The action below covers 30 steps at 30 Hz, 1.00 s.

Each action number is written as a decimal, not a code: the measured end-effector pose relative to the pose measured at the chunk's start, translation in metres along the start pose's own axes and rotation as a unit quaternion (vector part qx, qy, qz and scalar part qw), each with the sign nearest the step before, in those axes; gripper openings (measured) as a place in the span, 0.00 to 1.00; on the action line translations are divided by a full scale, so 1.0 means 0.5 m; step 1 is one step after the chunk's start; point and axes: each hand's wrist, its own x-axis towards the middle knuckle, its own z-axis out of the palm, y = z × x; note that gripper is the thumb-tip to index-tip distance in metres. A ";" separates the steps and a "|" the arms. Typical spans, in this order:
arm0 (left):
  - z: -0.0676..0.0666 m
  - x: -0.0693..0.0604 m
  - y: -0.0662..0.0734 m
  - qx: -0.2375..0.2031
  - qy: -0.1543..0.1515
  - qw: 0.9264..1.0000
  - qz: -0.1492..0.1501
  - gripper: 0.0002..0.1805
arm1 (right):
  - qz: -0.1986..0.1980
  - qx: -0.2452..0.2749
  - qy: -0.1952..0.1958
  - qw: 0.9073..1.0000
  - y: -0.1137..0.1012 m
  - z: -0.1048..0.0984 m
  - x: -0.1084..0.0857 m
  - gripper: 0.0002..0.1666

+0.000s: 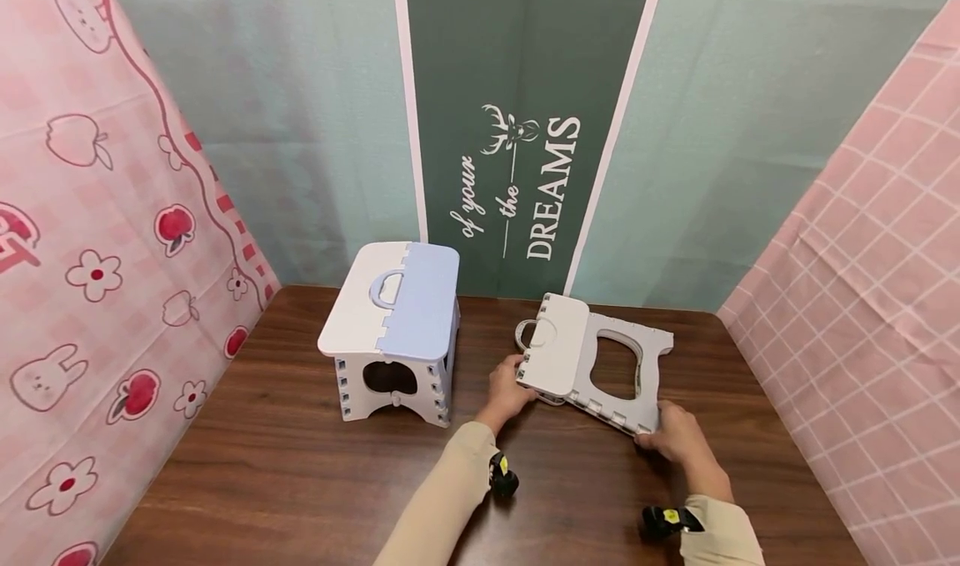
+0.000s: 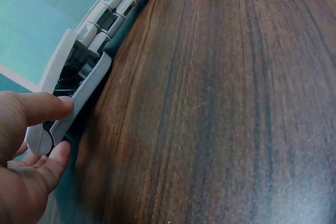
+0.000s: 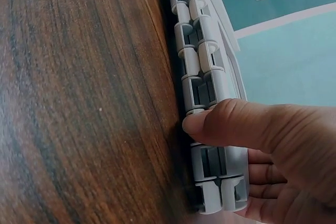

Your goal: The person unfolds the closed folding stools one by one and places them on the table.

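Both forearms reach forward from the lower edge of the head view, the left one slanting up to the right, the right one up to the left, so the two hands meet opposite ends of a flat, folded white stool (image 1: 555,345). It lies on the right half of the brown wood-grain worktop (image 1: 300,491), its legs laid out flat beside the seat panel. The left hand (image 1: 508,389) is at the near left corner of the panel, just beside the looped handle (image 1: 525,333); its wrist camera view shows the thumb on the outer edge and the other fingers tucked underneath, pinching the seat end between them. The right hand (image 1: 675,435) is at the near right corner of the leg frame, thumb pointing left across the hinged edge and the other fingers bent behind it, pinching that edge. Beige sleeves (image 1: 446,499) cover both forearms, and a black camera (image 1: 504,478) sits on the inner side of the left wrist, with another (image 1: 663,520) on the right. An opened white-and-blue stool (image 1: 397,324) stands upright to the left, apart from both hands. Whether the folded stool's near edge is raised, I cannot tell.
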 end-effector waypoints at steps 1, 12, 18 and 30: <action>0.001 0.000 0.000 -0.002 -0.001 1.000 0.000 0.36 | 0.000 -0.001 0.000 1.000 0.002 0.000 -0.001 0.45; -0.002 -0.001 0.008 -0.005 -0.002 1.000 -0.013 0.37 | -0.002 0.004 0.003 1.000 0.009 0.001 -0.002 0.44; -0.004 -0.008 0.019 0.015 0.012 1.000 -0.017 0.36 | 0.000 0.015 0.002 1.000 0.012 0.002 -0.009 0.45; -0.016 -0.018 0.037 0.028 0.014 0.999 -0.005 0.36 | -0.001 0.014 -0.005 1.000 0.017 0.000 -0.012 0.46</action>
